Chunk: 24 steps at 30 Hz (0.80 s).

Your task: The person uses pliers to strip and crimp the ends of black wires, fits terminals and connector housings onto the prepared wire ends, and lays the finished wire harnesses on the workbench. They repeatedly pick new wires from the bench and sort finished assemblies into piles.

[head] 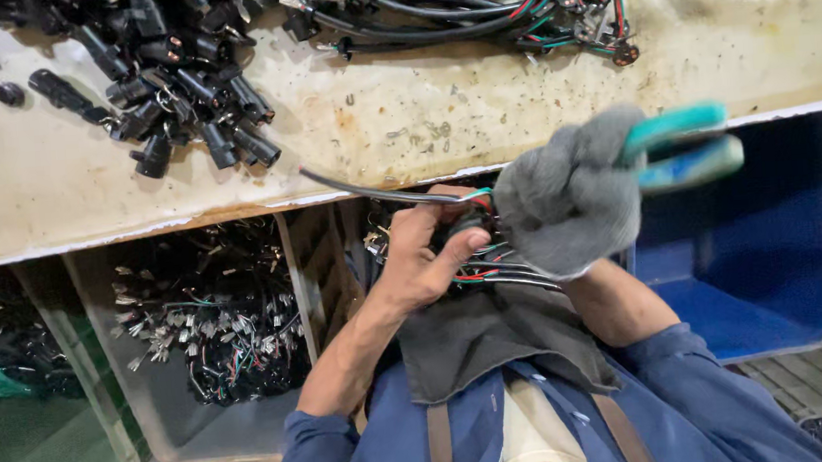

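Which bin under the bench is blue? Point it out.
The blue bin on the right, beside the gloved right hand. The other bins are translucent pale plastic and hold wired parts.

My bare left hand (427,259) curled, fingers pinched closed, my gloved right hand (568,205) fisted tight, both forearms bent inward, wrists close together.

A stained pale desk (518,108) carried a heap of black plug connectors (179,83) at its far left and a tangle of black cables with red and green wires (472,5) along its far edge. Below its front edge stood a clear bin of wire pieces with metal terminals (215,322) and a blue bin (769,254).
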{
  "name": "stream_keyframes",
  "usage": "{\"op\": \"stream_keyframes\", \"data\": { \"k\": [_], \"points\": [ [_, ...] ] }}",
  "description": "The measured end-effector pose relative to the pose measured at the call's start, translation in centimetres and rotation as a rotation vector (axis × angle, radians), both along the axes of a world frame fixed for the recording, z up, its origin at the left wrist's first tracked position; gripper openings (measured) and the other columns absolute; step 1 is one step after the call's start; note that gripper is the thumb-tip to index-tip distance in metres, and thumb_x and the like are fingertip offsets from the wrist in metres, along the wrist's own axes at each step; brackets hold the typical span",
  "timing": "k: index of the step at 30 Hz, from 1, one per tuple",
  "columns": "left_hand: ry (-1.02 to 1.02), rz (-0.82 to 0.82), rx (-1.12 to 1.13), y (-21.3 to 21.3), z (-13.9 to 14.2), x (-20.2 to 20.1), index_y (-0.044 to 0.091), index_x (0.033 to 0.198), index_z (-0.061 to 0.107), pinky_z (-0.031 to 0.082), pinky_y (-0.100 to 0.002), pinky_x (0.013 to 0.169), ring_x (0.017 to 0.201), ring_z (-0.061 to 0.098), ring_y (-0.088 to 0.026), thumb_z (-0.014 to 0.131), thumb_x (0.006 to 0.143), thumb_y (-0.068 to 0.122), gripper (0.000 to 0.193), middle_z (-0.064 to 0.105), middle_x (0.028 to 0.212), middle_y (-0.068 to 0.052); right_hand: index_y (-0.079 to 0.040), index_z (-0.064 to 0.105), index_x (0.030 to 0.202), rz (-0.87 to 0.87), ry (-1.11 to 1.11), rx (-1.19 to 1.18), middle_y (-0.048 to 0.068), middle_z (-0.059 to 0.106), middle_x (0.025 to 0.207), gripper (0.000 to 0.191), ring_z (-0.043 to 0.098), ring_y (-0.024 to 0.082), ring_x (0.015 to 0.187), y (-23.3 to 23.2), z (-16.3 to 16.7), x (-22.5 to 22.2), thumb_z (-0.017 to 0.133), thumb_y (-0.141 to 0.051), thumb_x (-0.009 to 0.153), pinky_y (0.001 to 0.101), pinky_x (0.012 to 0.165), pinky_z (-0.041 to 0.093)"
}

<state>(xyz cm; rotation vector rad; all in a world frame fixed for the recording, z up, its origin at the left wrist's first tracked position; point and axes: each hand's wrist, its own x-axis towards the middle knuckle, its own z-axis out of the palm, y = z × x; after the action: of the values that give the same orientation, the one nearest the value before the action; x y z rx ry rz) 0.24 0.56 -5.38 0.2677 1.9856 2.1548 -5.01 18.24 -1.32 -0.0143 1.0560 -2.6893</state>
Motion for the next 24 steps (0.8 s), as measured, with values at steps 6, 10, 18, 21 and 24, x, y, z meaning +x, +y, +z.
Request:
{"op": "stream_keyframes", "data": {
  "k": [6,10,18,21,24],
  "points": [
    [0.297,-0.327,-0.641,-0.1,3.4,-1.2,-0.001,0.152,0.039,0.056,-0.044,0.071,0.090,0.071,-0.037,0.069,0.087,0.011,0.073,0.069,0.118,-0.027,-0.002,0.065,0.109,-0.130,0.297,0.827,0.013,0.062,0.108,0.013,0.064,0.026,0.092,1.0,0.4,-4.3,0.066,0.004,0.098,0.0409,0.075,0.051],
    [0.075,-0.666,-1.034,-2.4,4.4,-0.7,0.006,0.138,0.053,0.055,-0.048,0.066,0.080,0.069,-0.037,0.072,0.087,0.027,0.059,0.069,0.090,-0.017,-0.003,0.069,0.112,-0.208,1.295,1.822,0.014,0.064,0.115,0.022,0.066,0.026,0.094,2.3,1.9,-11.1,0.075,-0.001,0.091,0.0387,0.072,0.051],
    [0.396,0.298,-1.436,-10.5,4.4,-2.9,0.016,0.137,0.065,0.056,-0.043,0.078,0.107,0.066,-0.032,0.061,0.086,-0.004,0.055,0.062,0.137,-0.017,-0.003,0.066,0.113,-0.109,1.273,1.858,0.017,0.064,0.110,0.032,0.067,0.033,0.095,3.3,2.5,-7.6,0.071,0.004,0.081,0.0438,0.075,0.055],
    [0.477,0.260,-1.469,-13.6,2.1,-5.2,0.013,0.138,0.066,0.055,-0.043,0.086,0.113,0.061,-0.035,0.064,0.083,-0.007,0.058,0.053,0.147,-0.019,-0.002,0.068,0.121,-0.118,1.271,1.970,0.019,0.064,0.118,0.040,0.066,0.030,0.091,2.6,2.6,-7.5,0.070,0.008,0.082,0.0391,0.067,0.051],
    [0.572,0.194,-1.383,-13.5,-0.1,-6.7,0.010,0.135,0.068,0.055,-0.043,0.094,0.114,0.059,-0.037,0.064,0.084,-0.011,0.055,0.052,0.147,-0.022,-0.002,0.066,0.121,-0.094,1.294,1.964,0.015,0.062,0.115,0.032,0.066,0.029,0.090,1.7,3.1,-10.9,0.071,0.005,0.091,0.0378,0.070,0.051]
  ]
}}
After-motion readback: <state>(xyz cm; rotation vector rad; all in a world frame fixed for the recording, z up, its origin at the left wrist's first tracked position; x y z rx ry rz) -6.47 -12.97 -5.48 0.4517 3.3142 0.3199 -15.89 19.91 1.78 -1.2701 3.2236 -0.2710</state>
